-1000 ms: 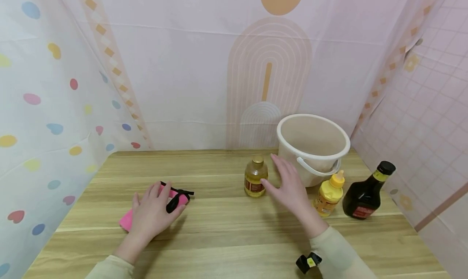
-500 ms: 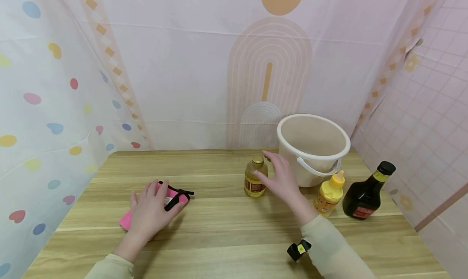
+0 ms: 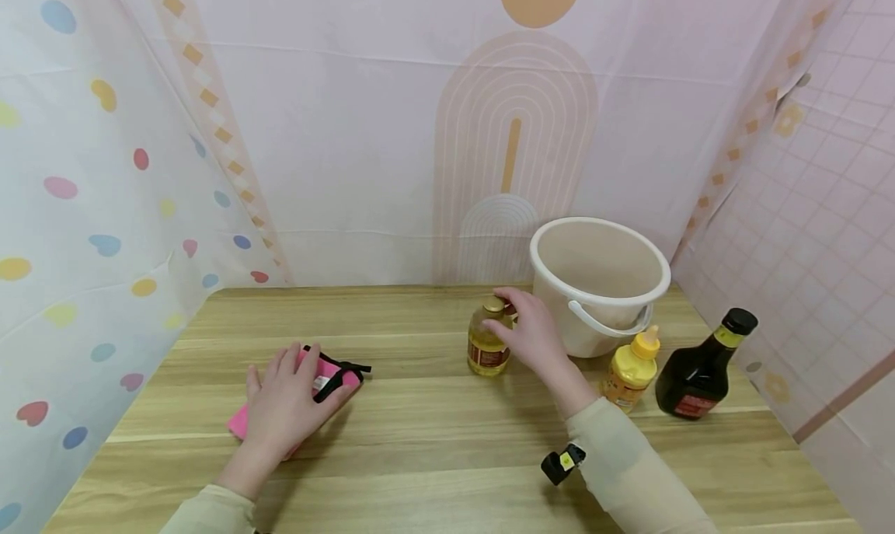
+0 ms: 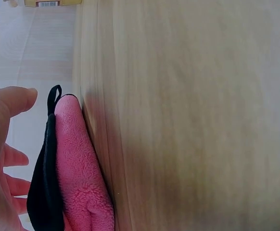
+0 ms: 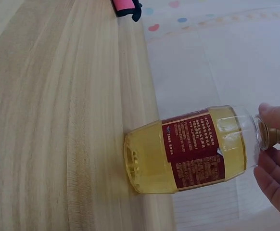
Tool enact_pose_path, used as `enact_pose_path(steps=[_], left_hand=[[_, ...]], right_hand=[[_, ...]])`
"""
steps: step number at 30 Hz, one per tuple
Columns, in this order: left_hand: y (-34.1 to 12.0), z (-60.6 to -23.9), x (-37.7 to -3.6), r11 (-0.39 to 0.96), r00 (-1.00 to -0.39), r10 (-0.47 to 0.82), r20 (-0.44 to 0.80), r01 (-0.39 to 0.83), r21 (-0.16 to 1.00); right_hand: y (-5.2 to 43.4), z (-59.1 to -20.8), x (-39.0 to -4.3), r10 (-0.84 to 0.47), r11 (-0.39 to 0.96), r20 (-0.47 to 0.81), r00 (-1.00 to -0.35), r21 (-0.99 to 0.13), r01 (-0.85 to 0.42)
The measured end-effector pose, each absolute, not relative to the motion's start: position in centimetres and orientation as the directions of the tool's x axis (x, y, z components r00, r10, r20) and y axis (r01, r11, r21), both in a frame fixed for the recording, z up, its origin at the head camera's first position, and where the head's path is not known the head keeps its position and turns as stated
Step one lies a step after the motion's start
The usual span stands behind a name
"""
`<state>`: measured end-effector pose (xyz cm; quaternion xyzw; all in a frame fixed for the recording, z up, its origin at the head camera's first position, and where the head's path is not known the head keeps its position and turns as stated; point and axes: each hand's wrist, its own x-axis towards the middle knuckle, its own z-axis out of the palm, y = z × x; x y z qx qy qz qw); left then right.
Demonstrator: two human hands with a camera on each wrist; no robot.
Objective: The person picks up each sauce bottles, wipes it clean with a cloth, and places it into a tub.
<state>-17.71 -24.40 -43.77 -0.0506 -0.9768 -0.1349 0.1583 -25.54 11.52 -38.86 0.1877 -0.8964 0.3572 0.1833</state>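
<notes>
Reaching further than a moment ago, the right hand (image 3: 531, 333) now curls its fingers round the gold cap of the oil bottle (image 3: 487, 340), which stands upright on the wooden table (image 3: 419, 433) just left of the white bucket (image 3: 597, 281). At far left, the left hand (image 3: 283, 402) rests flat, fingers relaxed, on the pink cloth (image 3: 325, 372). Lifting straight up, gripped low on the neck, looks safest.
</notes>
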Motion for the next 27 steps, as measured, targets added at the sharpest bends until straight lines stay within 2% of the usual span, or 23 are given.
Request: enact_pose_path(steps=[18, 27], left_hand=[[-24.6, -44.3, -17.9, 0.962, -0.959, 0.043, 0.28, 0.115, 0.246], [-24.8, -44.9, -18.1, 0.957, -0.969, 0.027, 0.245, 0.096, 0.274]], right_hand=[[10.1, -38.9, -24.2, -0.219, 0.623, 0.429, -0.876, -0.629, -0.464], [8.9, -39.0, -23.1, -0.278, 0.587, 0.458, -0.845, -0.615, -0.527]])
